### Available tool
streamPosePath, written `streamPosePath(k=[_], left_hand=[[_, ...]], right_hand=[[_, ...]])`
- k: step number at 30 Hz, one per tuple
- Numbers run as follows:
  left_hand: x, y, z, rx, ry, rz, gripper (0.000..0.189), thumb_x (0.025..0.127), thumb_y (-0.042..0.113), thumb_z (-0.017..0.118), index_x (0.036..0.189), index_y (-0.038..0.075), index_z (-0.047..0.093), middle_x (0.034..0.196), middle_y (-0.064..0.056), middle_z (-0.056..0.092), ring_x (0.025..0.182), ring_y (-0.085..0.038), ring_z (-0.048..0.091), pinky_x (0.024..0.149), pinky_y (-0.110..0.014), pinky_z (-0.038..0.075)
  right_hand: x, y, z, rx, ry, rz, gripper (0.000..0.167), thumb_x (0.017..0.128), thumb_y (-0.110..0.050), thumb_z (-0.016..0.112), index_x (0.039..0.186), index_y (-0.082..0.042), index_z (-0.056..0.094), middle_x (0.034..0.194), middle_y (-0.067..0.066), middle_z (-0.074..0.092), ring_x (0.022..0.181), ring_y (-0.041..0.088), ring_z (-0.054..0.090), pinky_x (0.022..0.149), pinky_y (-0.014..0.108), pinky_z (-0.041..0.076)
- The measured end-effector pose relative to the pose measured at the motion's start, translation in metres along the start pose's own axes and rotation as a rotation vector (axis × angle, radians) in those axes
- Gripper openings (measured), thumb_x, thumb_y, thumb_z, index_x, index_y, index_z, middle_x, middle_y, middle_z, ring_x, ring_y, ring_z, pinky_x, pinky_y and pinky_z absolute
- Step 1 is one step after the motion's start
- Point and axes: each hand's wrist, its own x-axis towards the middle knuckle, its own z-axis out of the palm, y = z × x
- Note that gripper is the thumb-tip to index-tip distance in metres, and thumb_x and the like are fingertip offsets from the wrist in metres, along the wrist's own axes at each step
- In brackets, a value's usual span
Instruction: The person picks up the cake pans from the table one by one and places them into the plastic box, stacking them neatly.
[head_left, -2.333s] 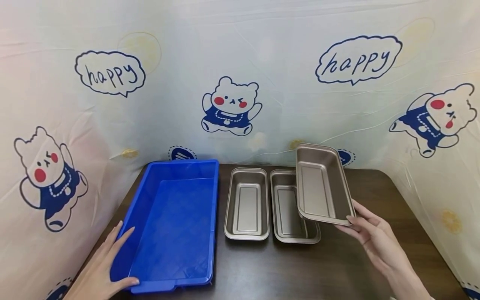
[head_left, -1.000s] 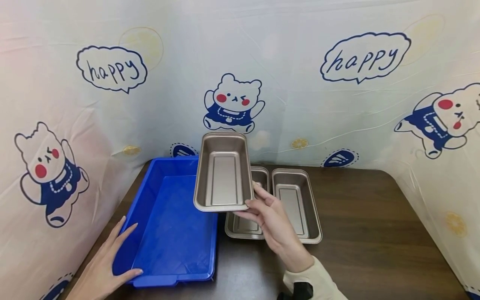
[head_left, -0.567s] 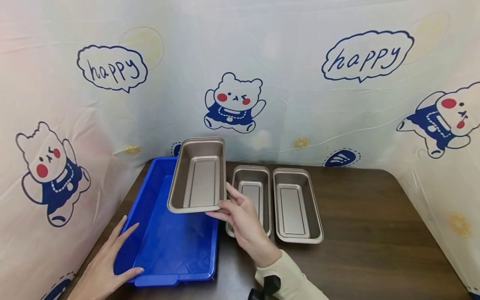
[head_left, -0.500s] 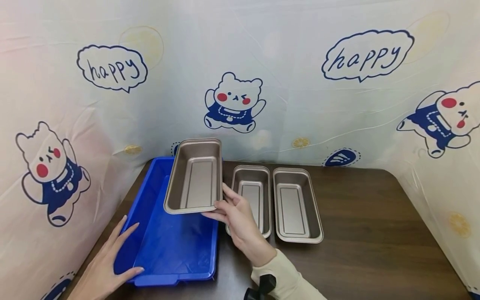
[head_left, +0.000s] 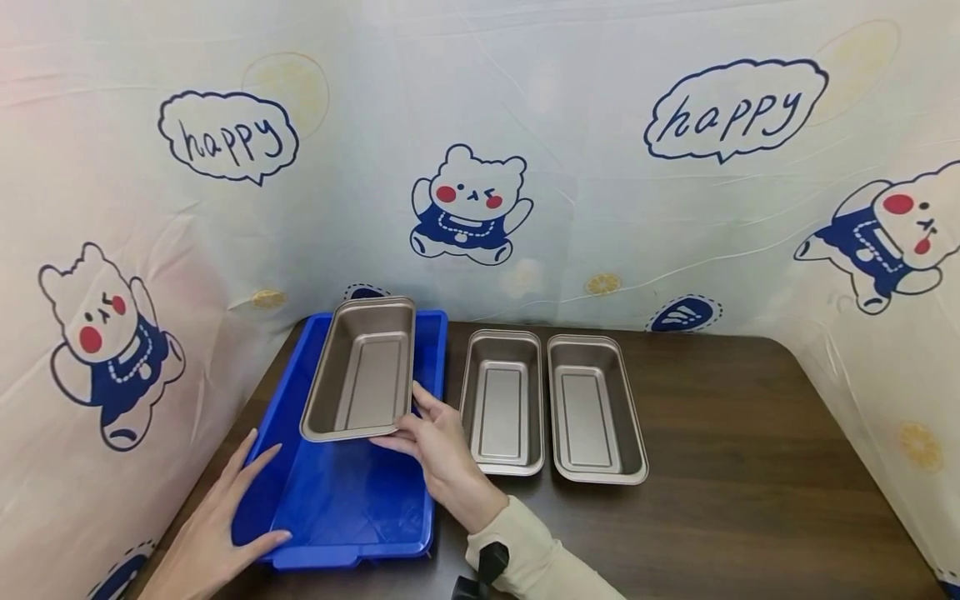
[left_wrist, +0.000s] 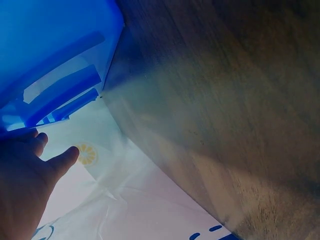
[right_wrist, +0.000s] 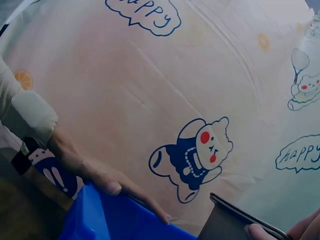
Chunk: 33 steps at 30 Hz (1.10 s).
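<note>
My right hand (head_left: 453, 467) pinches the near right corner of a bronze-grey metal loaf pan (head_left: 372, 375), thumb over the rim and fingers beneath. The pan tilts toward me over the far half of a shallow blue plastic tray (head_left: 360, 508). My left hand (head_left: 206, 521) rests along the tray's near left edge, fingers spread and fairly straight. In the left wrist view this hand (left_wrist: 22, 180) lies beside the tray's outer wall (left_wrist: 55, 40). The right wrist view catches the pan's rim (right_wrist: 245, 214) and a few right-hand fingertips (right_wrist: 257, 232); the rest of that hand is out of frame.
Two matching loaf pans, one at centre (head_left: 502, 408) and one to its right (head_left: 596, 417), stand side by side on the dark wooden table (head_left: 735, 467). A pale printed curtain (head_left: 585, 100) encloses the table's back and sides.
My right hand has carried the loaf pan leftward from over the right-hand pan to over the blue tray, and lower in the last half second. The left hand has stayed at the tray's edge.
</note>
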Motion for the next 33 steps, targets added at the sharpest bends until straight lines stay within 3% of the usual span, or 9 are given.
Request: streamPosePath(k=[7, 19, 33], left_hand=[[0.001, 0.001, 0.001, -0.014, -0.003, 0.001, 0.105, 0.083, 0.047, 0.087, 0.167, 0.021, 0.029, 0.178, -0.011, -0.002, 0.141, -0.063, 0.032, 0.090, -0.092, 0.032], [0.000, 0.001, 0.001, -0.028, -0.002, 0.003, 0.103, 0.084, 0.045, 0.086, 0.167, 0.021, 0.031, 0.178, -0.010, -0.002, 0.142, -0.064, 0.030, 0.090, -0.092, 0.032], [-0.001, 0.000, 0.000, -0.023, 0.023, 0.011, 0.101, 0.084, 0.044, 0.087, 0.166, 0.023, 0.032, 0.178, -0.009, 0.000, 0.143, -0.064, 0.030, 0.089, -0.092, 0.033]], right_hand=[[0.006, 0.014, 0.007, 0.007, 0.001, 0.000, 0.069, 0.094, 0.022, 0.041, 0.161, 0.011, 0.028, 0.154, 0.038, 0.044, 0.129, 0.056, 0.055, 0.101, 0.055, 0.055], [0.013, 0.039, 0.016, 0.032, 0.099, 0.038, 0.076, 0.090, 0.026, 0.041, 0.162, 0.011, 0.022, 0.162, 0.038, 0.031, 0.123, 0.057, 0.059, 0.096, 0.056, 0.058], [0.008, 0.048, 0.019, 0.029, 0.143, 0.046, 0.077, 0.087, 0.028, 0.038, 0.161, 0.013, 0.022, 0.156, 0.039, 0.039, 0.124, 0.056, 0.059, 0.096, 0.058, 0.057]])
